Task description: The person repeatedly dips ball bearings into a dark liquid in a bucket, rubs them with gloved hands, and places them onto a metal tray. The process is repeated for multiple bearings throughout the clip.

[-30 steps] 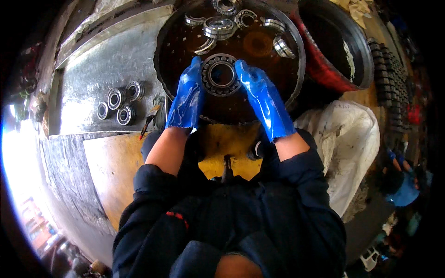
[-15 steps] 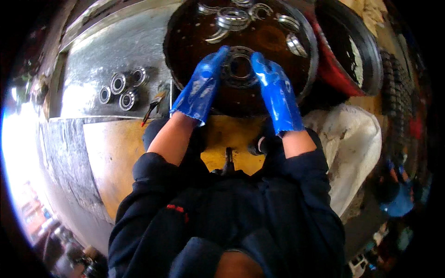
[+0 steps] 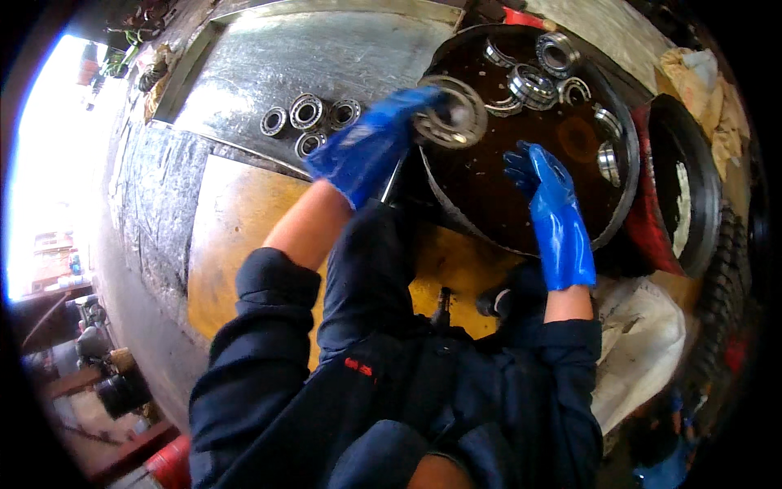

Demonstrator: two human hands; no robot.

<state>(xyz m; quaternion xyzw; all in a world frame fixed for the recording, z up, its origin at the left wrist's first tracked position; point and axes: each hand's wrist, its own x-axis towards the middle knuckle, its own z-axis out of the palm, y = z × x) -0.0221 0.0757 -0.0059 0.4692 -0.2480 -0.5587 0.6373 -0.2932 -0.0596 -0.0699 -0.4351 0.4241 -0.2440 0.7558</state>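
Note:
My left hand (image 3: 376, 140), in a blue rubber glove, is closed on the edge of a large ball or roller bearing (image 3: 475, 114). It holds the bearing tilted above the left rim of a round drum-like basin (image 3: 440, 191) of dark brown liquid. My right hand (image 3: 550, 183), gloved the same way, is over the basin's near right part with its fingers apart and nothing in them. Toward the basin's far side sit several more bearings and rings, among them a stacked bearing (image 3: 533, 86) and two rings leaning at the right wall (image 3: 608, 163).
On a shallow metal tray (image 3: 269, 61) to the left lie several smaller bearings (image 3: 307, 112). A red drum (image 3: 652, 232) with a dark open mouth stands right of the basin. A white sack (image 3: 643, 350) lies near my right knee, and a yellow board (image 3: 236, 236) is underfoot.
My left hand has lifted the bearing out of the basin and moved left toward the tray. My right hand has let go of it. The view has turned left.

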